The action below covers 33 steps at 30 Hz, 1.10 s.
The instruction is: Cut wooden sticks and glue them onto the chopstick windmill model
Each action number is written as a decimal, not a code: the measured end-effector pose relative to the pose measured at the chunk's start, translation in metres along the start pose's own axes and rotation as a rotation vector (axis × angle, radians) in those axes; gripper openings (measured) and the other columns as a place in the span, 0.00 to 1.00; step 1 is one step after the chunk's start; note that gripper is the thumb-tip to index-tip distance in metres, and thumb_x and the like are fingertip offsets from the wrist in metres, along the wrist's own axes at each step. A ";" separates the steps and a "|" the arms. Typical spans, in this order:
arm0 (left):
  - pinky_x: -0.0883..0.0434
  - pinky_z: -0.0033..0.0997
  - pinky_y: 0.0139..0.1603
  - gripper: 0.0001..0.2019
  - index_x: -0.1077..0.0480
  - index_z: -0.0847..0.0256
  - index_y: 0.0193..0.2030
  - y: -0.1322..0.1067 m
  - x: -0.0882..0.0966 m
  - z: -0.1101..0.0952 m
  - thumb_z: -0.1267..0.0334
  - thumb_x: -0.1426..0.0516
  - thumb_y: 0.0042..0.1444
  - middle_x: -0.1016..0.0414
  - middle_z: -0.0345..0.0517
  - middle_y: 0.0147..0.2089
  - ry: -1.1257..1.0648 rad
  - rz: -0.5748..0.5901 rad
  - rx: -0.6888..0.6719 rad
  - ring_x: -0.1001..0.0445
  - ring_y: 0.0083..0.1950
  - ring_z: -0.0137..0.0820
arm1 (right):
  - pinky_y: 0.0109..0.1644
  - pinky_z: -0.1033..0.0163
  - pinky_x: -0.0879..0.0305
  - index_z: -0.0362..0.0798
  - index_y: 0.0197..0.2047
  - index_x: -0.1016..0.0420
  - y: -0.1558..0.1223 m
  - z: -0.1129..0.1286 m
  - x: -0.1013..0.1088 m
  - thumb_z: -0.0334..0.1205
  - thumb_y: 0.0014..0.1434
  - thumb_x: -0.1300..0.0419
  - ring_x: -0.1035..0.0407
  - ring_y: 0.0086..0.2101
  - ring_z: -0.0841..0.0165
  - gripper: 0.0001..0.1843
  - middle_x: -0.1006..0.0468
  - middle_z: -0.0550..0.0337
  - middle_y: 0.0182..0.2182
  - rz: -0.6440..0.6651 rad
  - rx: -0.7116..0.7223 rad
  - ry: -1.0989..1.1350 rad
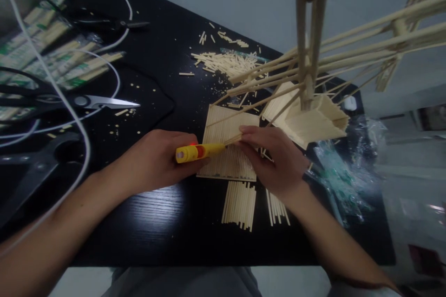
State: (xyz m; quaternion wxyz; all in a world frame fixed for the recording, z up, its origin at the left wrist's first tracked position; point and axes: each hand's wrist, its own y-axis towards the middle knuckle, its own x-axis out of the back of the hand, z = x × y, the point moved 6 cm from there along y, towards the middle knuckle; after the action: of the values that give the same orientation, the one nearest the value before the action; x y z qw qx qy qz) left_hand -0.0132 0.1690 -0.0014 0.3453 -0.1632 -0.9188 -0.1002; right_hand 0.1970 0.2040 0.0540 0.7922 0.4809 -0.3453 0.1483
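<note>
My left hand is closed around a yellow glue gun whose tip points right, over a flat panel of glued wooden sticks lying on the black table. My right hand pinches a thin wooden stick whose end meets the gun's nozzle. Just behind the panel stands a tall stick-built model with long arms reaching up and to the right.
Cut sticks lie in rows near the table's front edge and in a scattered pile at the back. Scissors, white cables and packs of chopsticks fill the left side. Crumpled plastic wrap lies at the right.
</note>
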 end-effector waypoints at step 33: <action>0.39 0.28 0.27 0.19 0.36 0.57 0.29 0.003 0.006 -0.009 0.52 0.42 0.70 0.33 0.36 0.25 0.094 0.004 -0.025 0.32 0.24 0.25 | 0.50 0.64 0.20 0.51 0.51 0.20 0.006 -0.008 0.001 0.36 0.69 0.31 0.16 0.42 0.68 0.08 0.12 0.61 0.43 0.077 -0.090 0.039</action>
State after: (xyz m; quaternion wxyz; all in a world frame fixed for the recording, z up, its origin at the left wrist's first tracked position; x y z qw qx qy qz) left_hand -0.0105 0.1704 0.0097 0.3862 -0.1646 -0.8999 -0.1183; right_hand 0.1972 0.2137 0.0562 0.8134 0.4281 -0.3543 0.1722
